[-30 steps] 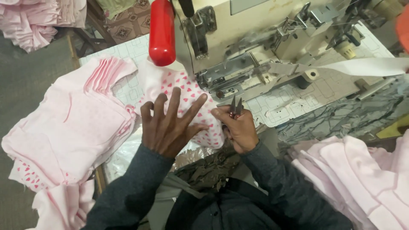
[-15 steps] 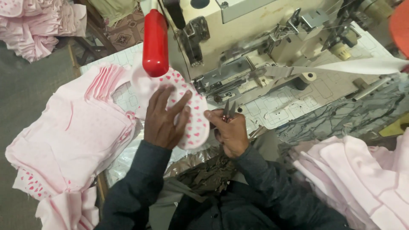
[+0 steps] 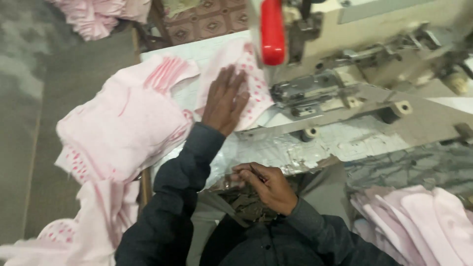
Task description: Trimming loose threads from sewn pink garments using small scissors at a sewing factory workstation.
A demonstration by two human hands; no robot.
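Hands have parted since a second ago: both then worked close together on the pink spotted fabric piece in front of the sewing machine, the right pinching small snips at the cloth's edge. Now the left hand lies flat, fingers spread, pressing that piece onto the table just left of the machine's needle area, below its red lever. The right hand has drawn back toward the body, well below the machine, curled loosely with a thin dark tool across the fingers; whether it is the same snips I cannot tell through the blur. My reading is that the trimming at the edge is over and the piece is being slid aside, toward the heap.

Counted: one spotted piece under the left hand; one sewing machine; one red lever; one heap of pink garments left of the machine; one stack of pale pink pieces lower right of it; one further pink pile far upper left.
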